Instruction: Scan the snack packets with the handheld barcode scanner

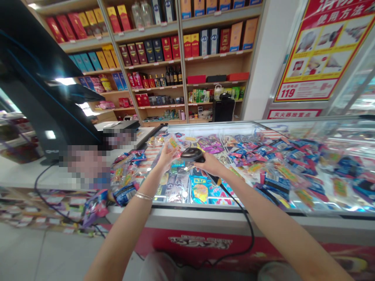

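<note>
the right hand [210, 164] wraps closed around a black corded barcode scanner [191, 154], its cable [247, 218] trailing down the freezer front. just beside it, the left hand [166, 159] pinches a small snack packet [173, 143] upright. both are above a glass-topped freezer [234, 209] full of bright packets [246, 154]. wooden shelves [215, 80] of boxed liquor [146, 50] stand beyond.

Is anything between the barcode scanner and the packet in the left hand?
Nothing visible stands in the way: the barcode scanner in the right hand faces the packet in the left hand, with only air between them.
</note>
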`<state>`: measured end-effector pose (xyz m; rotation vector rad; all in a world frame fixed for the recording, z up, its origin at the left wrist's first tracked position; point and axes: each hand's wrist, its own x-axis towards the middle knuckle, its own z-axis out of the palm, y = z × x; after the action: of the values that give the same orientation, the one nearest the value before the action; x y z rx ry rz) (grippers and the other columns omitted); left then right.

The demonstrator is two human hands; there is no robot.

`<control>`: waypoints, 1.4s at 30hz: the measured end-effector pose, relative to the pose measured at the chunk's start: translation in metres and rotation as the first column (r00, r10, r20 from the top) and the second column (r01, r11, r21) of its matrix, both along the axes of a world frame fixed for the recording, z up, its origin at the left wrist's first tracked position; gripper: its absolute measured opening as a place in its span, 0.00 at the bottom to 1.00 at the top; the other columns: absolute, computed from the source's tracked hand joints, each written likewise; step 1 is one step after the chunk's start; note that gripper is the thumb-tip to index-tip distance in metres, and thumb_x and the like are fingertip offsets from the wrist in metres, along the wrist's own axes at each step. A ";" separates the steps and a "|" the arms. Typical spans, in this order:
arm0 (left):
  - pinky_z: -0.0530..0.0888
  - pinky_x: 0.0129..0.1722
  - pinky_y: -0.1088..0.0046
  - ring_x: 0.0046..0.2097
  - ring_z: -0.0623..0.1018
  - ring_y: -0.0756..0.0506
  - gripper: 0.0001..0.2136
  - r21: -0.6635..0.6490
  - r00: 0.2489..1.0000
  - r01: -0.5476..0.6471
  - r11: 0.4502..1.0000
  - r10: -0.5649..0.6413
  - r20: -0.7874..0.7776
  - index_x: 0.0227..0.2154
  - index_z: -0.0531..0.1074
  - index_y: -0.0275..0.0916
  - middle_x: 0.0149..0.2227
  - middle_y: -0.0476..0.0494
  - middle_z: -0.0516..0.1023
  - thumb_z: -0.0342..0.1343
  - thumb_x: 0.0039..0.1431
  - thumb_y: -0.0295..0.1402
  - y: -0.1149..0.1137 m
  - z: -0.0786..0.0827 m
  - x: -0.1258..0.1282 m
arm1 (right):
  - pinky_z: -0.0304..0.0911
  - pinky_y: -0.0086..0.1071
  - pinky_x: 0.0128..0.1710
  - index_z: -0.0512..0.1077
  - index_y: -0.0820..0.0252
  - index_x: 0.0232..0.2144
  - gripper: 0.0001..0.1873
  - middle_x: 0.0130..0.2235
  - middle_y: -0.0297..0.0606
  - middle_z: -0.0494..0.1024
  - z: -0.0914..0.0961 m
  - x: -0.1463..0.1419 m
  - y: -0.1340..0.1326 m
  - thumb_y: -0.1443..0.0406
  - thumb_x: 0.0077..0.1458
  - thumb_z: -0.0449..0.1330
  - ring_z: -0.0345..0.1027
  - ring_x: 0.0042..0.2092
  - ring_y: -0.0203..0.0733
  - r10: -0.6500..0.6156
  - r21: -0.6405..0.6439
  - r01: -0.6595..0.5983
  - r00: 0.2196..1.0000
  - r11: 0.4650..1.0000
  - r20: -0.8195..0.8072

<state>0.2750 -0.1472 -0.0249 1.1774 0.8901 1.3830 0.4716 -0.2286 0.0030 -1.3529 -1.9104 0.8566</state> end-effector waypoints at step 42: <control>0.69 0.52 0.55 0.53 0.73 0.38 0.22 0.436 0.871 0.190 0.880 0.054 -0.489 0.55 0.63 0.40 0.50 0.35 0.74 0.54 0.57 0.35 -0.065 0.015 0.247 | 0.54 0.26 0.15 0.65 0.57 0.27 0.13 0.20 0.28 0.64 -0.041 0.237 -0.145 0.57 0.42 0.62 0.53 0.16 0.30 -0.324 -0.288 0.158 0.289 0.944 -0.901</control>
<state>0.5219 -0.2119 -0.0095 1.9862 0.8590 1.2968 0.7083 -0.3740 -0.0384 -0.7971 -0.6634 1.2569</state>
